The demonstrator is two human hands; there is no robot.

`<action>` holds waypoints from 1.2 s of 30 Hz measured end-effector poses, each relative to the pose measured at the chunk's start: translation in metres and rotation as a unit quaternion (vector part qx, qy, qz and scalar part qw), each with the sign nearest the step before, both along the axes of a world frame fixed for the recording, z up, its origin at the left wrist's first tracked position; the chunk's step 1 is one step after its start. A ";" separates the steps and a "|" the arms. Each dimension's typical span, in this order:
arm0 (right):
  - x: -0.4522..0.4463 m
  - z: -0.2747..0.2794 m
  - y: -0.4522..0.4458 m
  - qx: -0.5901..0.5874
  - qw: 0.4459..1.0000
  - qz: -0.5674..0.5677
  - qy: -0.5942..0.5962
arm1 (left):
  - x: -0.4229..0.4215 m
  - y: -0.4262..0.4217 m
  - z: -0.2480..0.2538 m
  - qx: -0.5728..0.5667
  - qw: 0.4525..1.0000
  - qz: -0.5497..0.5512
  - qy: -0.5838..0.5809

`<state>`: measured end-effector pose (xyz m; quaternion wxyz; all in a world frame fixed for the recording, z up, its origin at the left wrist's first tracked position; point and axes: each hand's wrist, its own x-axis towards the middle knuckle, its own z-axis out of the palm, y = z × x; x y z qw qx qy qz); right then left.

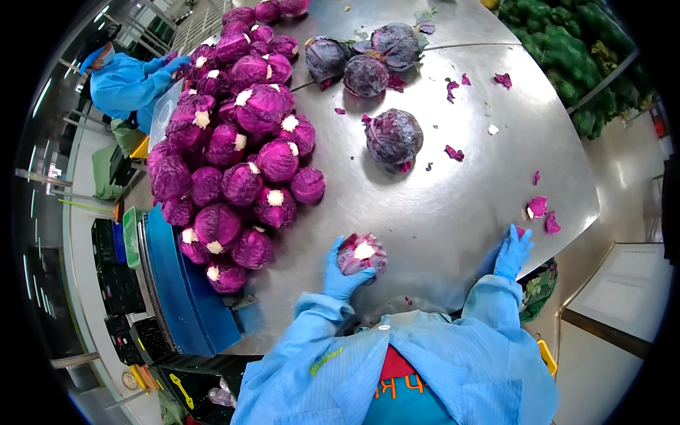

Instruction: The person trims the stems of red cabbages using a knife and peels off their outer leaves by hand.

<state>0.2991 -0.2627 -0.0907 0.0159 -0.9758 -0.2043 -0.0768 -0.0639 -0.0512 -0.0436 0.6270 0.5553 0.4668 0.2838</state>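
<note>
My left hand (343, 275), in a blue glove, grips a red cabbage (352, 262) from its left and near side, just above the steel table (453, 269). The cabbage's pale cut stem end faces up. By the table's right edge, my right hand (513, 253), also gloved, has a small purple cabbage leaf piece (520, 231) between its fingertips. Two more leaf scraps (537, 207) lie just beyond that hand. Farther up the table sits a darker cabbage (394, 138) with its outer leaves on.
A large heap of trimmed red cabbages (241, 163) fills the table's left side. Several dark untrimmed cabbages (398, 47) sit at the back. A person in blue (124, 85) stands at far left. Green net sacks (567, 49) are at upper right, a blue bin (185, 290) at lower left.
</note>
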 end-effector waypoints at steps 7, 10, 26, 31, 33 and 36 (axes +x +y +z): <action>-0.098 0.069 0.069 0.333 0.810 0.086 0.476 | 0.104 -0.059 -0.016 0.271 0.957 0.091 0.047; -0.122 0.056 0.085 0.257 0.826 0.189 0.465 | 0.093 -0.050 -0.006 0.279 0.957 -0.016 0.075; -0.114 0.065 0.093 0.071 0.886 0.360 0.285 | 0.126 -0.020 0.047 0.180 0.885 -0.208 0.375; -0.102 0.069 0.097 0.076 0.888 0.308 0.332 | 0.145 -0.037 0.053 0.224 0.864 -0.187 0.410; -0.094 0.059 0.101 0.132 0.885 0.251 0.370 | 0.150 -0.044 0.054 0.227 0.849 -0.176 0.443; -0.091 0.064 0.110 0.226 0.847 0.245 0.414 | 0.146 -0.029 0.067 0.129 0.874 -0.218 0.415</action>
